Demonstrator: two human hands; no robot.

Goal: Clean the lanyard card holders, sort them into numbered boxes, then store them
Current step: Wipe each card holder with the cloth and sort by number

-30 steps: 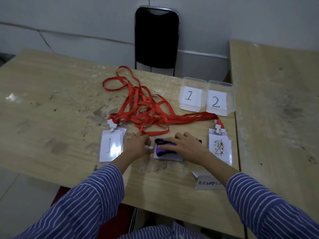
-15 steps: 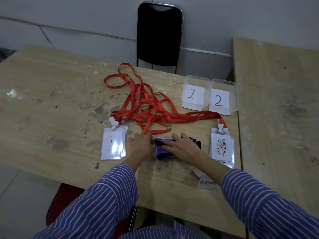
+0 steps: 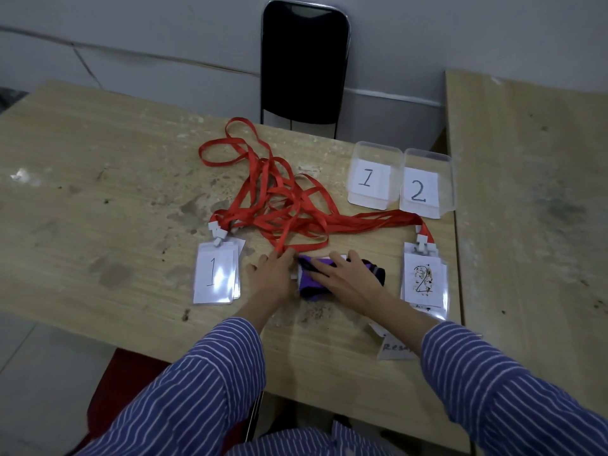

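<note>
A card holder point(image 3: 296, 276) lies at the table's front middle, mostly hidden under a purple and black cloth point(image 3: 311, 286). My right hand point(image 3: 347, 279) presses flat on the cloth with fingers stretched out. My left hand point(image 3: 271, 274) rests on the holder's left edge, steadying it. A stack of holders marked 1 point(image 3: 215, 278) lies to the left. A stained stack marked 2 point(image 3: 424, 281) lies to the right. Tangled red lanyards point(image 3: 283, 205) link them. Two clear boxes, labelled 1 point(image 3: 370, 179) and 2 point(image 3: 426, 187), stand at the back right.
A black chair point(image 3: 304, 64) stands behind the wooden table point(image 3: 98, 205). A second table point(image 3: 533, 192) adjoins on the right. A paper slip with writing point(image 3: 394, 348) lies near the front edge by my right sleeve. Crumbs of dirt lie in front of the cloth.
My right hand has slid the cloth a little to the right and back over the holder. My left hand has stayed at the holder's left edge.
</note>
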